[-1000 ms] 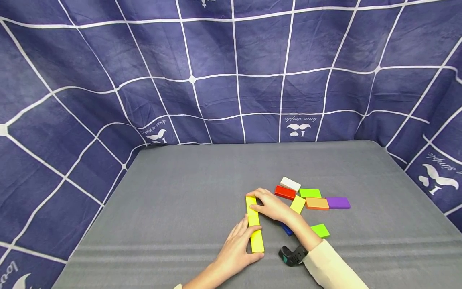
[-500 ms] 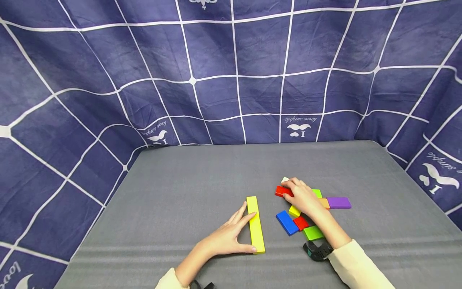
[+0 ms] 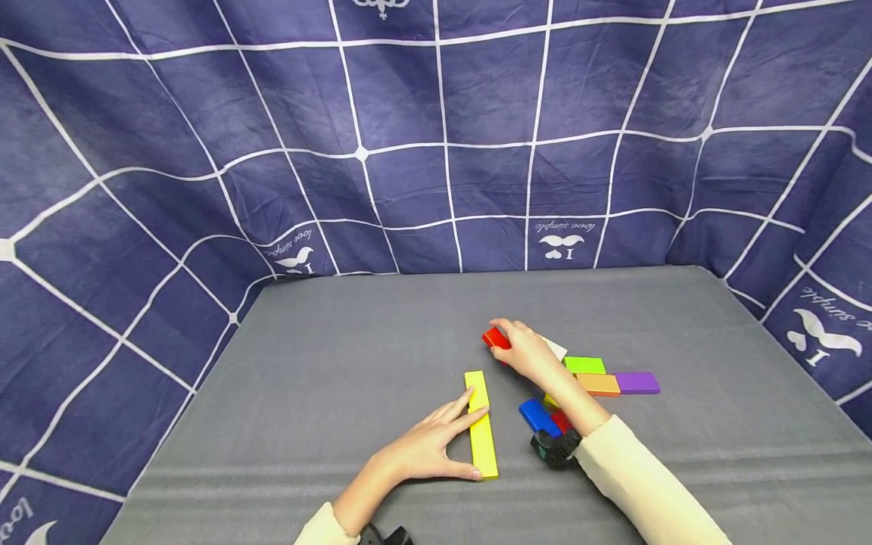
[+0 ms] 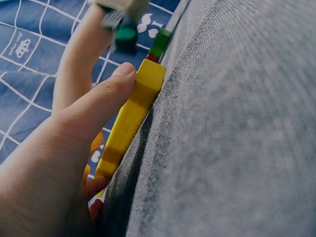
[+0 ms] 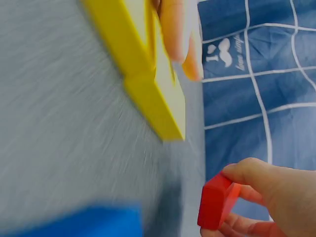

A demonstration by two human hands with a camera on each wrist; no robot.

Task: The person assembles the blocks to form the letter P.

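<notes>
In the head view, two yellow blocks (image 3: 484, 450) lie end to end in a row on the grey table. My left hand (image 3: 425, 446) rests against this row with fairly straight, spread fingers. Its thumb touches the near end, and a finger lies across near the middle. My right hand (image 3: 527, 354) pinches a red block (image 3: 496, 338) beyond the row's far end, to its right. The right wrist view shows the red block (image 5: 215, 202) between thumb and fingers, held off the cloth. Behind that hand a white block (image 3: 553, 347) is partly hidden.
Right of the row lie a blue block (image 3: 538, 417), a second red block (image 3: 561, 421), a light green block (image 3: 584, 365), an orange block (image 3: 598, 384) and a purple block (image 3: 637, 382). The right forearm covers part of this group. A dark blue curtain (image 3: 409, 182) hangs behind the table (image 3: 327, 341).
My right hand left the yellow row, reached right to the loose blocks, took a red one and carried it left. My left hand stays at the row, its fingers spread wider than at first.
</notes>
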